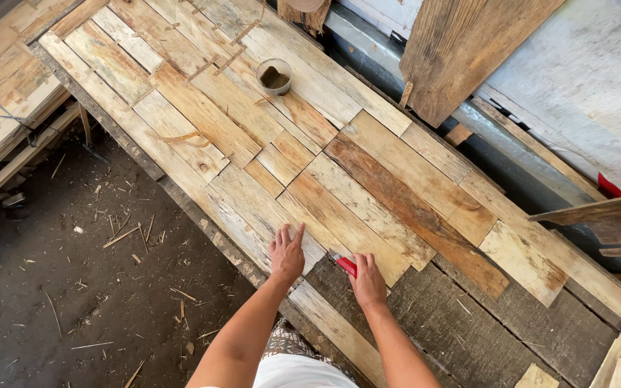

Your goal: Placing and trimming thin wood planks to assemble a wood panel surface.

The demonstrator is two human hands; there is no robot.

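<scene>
Left hand [286, 253] lies spread flat on a pale plank [267, 215] at the patchwork's near edge; right hand [368, 282] grips a red utility knife [346, 265] just beside it; most planks look laid, though dark surface [454, 323] beside the knife remains bare; beyond the planks stands a small round cup [274, 76].

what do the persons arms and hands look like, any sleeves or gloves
Both arms are bare to the elbow at least: no sleeves, gloves, watch or rings show. The left hand and right hand are uncovered. Below the arms, white clothing and patterned fabric show.
</scene>
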